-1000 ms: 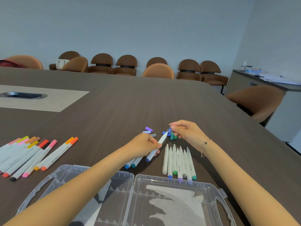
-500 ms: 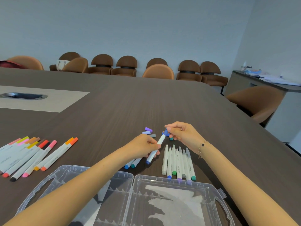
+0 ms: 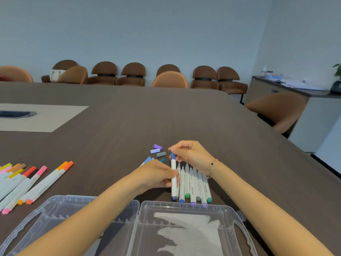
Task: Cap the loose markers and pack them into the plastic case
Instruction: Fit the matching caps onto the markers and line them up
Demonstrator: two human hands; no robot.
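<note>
My left hand (image 3: 155,175) grips the white barrel of a dark blue marker (image 3: 173,179) that points away from me. My right hand (image 3: 191,152) pinches the blue cap (image 3: 172,155) on its far end. Beside it lies a row of several uncapped white markers (image 3: 193,185). Loose caps, purple (image 3: 157,146), lilac (image 3: 155,150), grey (image 3: 161,154) and teal (image 3: 162,160), lie on the table beyond my hands. A light blue marker (image 3: 146,160) peeks out behind my left hand. The clear plastic case (image 3: 184,206) lies open at the near edge.
Several capped warm-coloured markers (image 3: 29,182) lie fanned out at the left. A pale inset panel with a cable port (image 3: 36,117) sits far left on the dark table (image 3: 129,117). Brown chairs (image 3: 132,74) line the far wall and a sideboard (image 3: 287,89) stands at the right.
The blue marker has swung from a slant to nearly straight, moving right next to the row of white markers. My right hand stays on its capped end.
</note>
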